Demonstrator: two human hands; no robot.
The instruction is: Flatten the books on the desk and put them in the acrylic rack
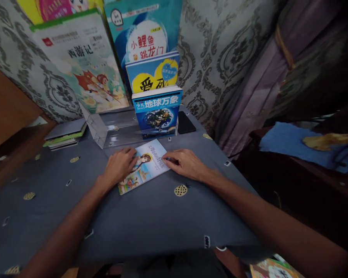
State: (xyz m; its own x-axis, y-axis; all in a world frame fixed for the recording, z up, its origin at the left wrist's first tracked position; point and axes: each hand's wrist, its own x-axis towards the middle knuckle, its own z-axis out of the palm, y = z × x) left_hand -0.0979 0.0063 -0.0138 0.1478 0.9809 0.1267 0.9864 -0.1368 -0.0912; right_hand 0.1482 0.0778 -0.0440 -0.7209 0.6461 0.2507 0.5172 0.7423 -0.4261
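Observation:
A thin book with a pale blue cover and a drawn figure with long dark hair lies tilted on the cloth-covered table. My left hand is closed at its left edge, fingers curled over the cover. At the opposite edge my right hand is closed in a pinch, thumb and index finger together on the book. Just behind it stands a clear acrylic rack. A blue book with a globe on its cover is upright in the rack's right part, in front of a yellow-and-blue book.
In the rack's left part leans a large white-and-green book; a teal book rises at the back. Several stacked books lie left of the rack, and a dark flat phone-like object lies right. A purple curtain hangs beyond.

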